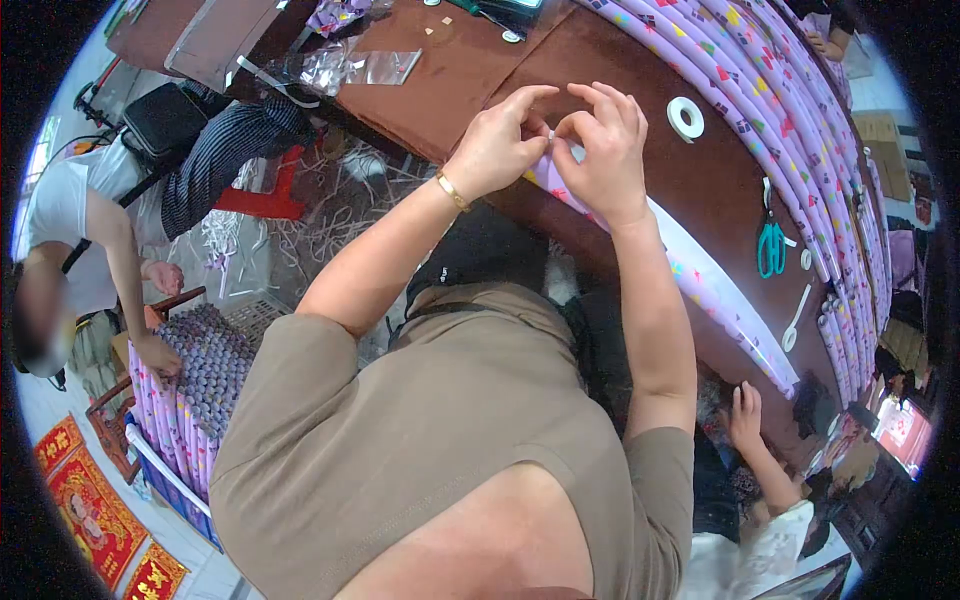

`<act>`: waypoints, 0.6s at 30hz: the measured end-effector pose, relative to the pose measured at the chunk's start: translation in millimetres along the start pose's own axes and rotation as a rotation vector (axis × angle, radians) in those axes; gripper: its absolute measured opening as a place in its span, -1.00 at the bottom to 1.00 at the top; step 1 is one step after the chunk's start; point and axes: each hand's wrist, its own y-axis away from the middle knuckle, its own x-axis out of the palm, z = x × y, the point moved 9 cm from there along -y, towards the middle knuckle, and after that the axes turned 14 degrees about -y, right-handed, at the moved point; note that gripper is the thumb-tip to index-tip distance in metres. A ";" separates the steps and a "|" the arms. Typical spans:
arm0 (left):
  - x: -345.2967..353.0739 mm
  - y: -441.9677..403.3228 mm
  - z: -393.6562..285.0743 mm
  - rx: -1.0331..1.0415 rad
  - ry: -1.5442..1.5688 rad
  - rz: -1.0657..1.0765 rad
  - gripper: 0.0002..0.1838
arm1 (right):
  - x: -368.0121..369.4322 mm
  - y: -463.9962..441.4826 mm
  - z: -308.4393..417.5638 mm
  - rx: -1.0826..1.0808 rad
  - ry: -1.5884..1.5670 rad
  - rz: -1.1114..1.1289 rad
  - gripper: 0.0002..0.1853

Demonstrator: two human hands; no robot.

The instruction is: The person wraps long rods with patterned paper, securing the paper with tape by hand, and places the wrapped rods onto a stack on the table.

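Note:
A purple patterned sheet [700,275] with a white underside lies along the near edge of the brown table [560,60], partly rolled. At its far left end, my left hand [505,140] and my right hand [605,150] face each other, thumbs and index fingers pinched. A tiny pale piece shows between the fingertips, too small to name. The right fingertips touch the sheet's end; the other fingers of that hand are raised. A white tape roll [686,119] lies right of my right hand.
Teal scissors [771,248] and small tape rolls lie on the table's right side. Long purple rolls [760,130] line its far edge. A clear plastic bag [350,68] is at the upper left. One person touches a crate of rolls [185,400]; another person's hand [745,415] is lower right.

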 end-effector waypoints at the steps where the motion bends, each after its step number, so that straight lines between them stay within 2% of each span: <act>1: 0.3 0.1 0.0 0.001 0.008 0.003 -0.40 | -0.3 -0.4 1.4 -0.007 0.004 0.004 -0.92; 18: -2.5 -1.6 3.1 0.001 0.019 -0.009 -0.44 | -5.1 1.0 -0.1 0.008 0.014 -0.032 -0.95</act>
